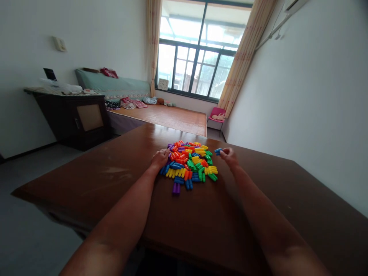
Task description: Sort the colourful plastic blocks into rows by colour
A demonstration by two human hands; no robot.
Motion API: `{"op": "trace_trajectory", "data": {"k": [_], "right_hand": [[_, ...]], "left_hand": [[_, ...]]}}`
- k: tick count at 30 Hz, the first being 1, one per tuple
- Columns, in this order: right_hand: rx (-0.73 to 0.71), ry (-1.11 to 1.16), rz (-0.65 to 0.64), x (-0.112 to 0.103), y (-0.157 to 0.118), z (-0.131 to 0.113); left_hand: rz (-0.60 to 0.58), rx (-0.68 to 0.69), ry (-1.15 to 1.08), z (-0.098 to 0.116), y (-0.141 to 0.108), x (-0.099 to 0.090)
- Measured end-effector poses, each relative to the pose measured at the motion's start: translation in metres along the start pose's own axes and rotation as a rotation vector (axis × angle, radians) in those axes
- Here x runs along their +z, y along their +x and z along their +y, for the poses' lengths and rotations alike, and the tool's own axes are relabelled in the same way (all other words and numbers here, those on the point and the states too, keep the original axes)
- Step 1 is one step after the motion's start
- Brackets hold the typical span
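A heap of plastic building blocks (184, 161) in red, orange, yellow, green, blue and purple lies on the brown table. At its left edge is my left hand (161, 158), fingers curled together against the blocks; whatever is between the fingertips is too small to make out. To the right of the heap, my right hand (229, 155) pinches a blue building block (218, 151), held just off the pile. A purple block (176, 189) and a blue block (189, 184) lie at the heap's near side.
The glossy table (115, 184) spreads around the heap, its far edge close to a low bed (172, 117). A dark cabinet (86, 119) stands at the left. A pink chair (216, 115) is by the window, beside the right wall.
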State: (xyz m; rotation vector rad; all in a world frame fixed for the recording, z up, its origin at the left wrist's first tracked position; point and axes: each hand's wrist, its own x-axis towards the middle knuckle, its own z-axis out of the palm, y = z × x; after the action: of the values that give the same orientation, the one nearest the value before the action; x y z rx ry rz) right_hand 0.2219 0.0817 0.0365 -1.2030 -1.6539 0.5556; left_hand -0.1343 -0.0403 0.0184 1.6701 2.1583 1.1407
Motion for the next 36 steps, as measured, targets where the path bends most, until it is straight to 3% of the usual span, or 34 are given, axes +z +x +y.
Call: {"op": "trace_trajectory", "data": {"k": [2, 5, 8, 10, 13, 17, 20, 28, 36], "right_hand": [[0.121, 0.004, 0.087, -0.035, -0.004, 0.029], [0.203, -0.262, 0.131, -0.079, -0.013, 0.068], [0.217, -0.483, 0.137, -0.103, -0.015, 0.090], [0.227, -0.477, 0.175, -0.109, -0.013, 0.095], [0.178, -0.299, 0.149, -0.107, -0.012, 0.094], [0.118, -0.076, -0.143, -0.101, -0.016, 0.088], [0.112, -0.058, -0.245, -0.100, -0.019, 0.085], [0.086, -0.233, -0.141, -0.089, -0.019, 0.089], [-0.026, -0.414, -0.187, -0.066, -0.026, 0.073]], "left_hand": [[0.013, -0.006, 0.008, -0.001, 0.002, 0.001], [0.022, -0.012, 0.023, -0.004, 0.005, 0.002], [0.002, 0.009, 0.039, -0.009, 0.007, 0.003], [-0.015, 0.039, 0.040, -0.012, 0.009, 0.004], [-0.023, 0.070, 0.029, -0.016, 0.011, 0.004], [-0.019, 0.077, 0.026, -0.019, 0.013, 0.005], [-0.022, 0.070, 0.029, -0.019, 0.014, 0.006], [-0.012, 0.042, 0.037, -0.016, 0.011, 0.005], [-0.010, 0.020, 0.034, -0.010, 0.008, 0.003]]}}
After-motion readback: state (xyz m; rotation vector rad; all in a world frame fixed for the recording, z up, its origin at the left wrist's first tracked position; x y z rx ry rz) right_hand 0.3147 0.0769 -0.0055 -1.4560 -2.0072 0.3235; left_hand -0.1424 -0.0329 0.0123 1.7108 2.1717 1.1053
